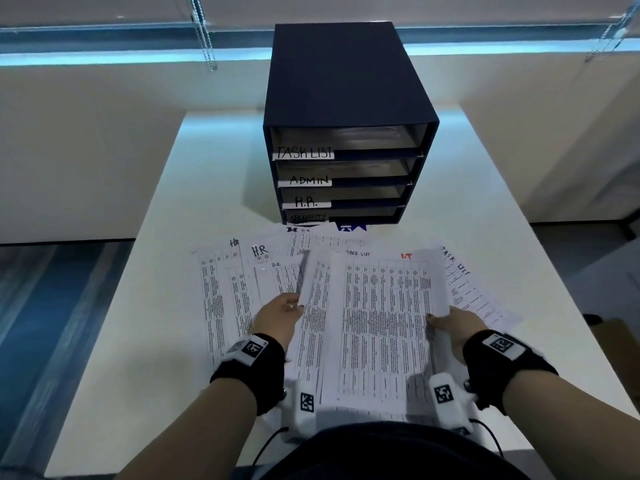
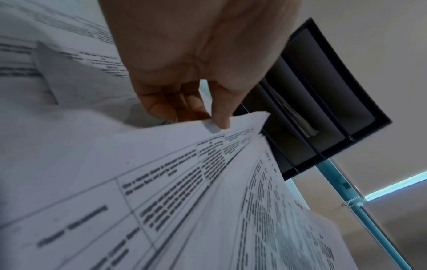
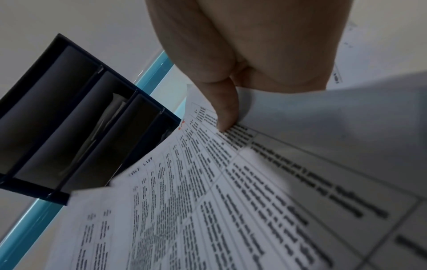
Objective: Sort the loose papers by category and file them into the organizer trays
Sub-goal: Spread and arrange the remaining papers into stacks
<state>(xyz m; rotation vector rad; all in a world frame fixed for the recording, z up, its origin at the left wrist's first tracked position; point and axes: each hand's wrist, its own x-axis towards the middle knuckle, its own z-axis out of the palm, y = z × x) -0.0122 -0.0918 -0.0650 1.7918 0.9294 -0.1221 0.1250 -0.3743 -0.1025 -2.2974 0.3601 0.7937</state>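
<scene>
A dark organizer (image 1: 346, 98) with trays labelled TASK LIST (image 1: 304, 153), ADMIN, H.R. and a partly hidden bottom label stands at the table's far middle. I hold a lifted stack of printed sheets (image 1: 377, 323) headed TASK LIST between both hands. My left hand (image 1: 280, 315) pinches its left edge, thumb on top (image 2: 220, 117). My right hand (image 1: 453, 327) grips the right edge, thumb pressed on the text (image 3: 225, 117). Loose H.R. papers (image 1: 242, 282) lie fanned on the table at left, and another task list sheet (image 1: 474, 289) lies at right.
The white table (image 1: 156, 358) has bare surface left and right of the papers. A blue-marked sheet (image 1: 351, 228) lies at the organizer's foot. A brown object (image 1: 620, 341) sits past the table's right edge. Blind cords (image 1: 204, 32) hang at the window behind.
</scene>
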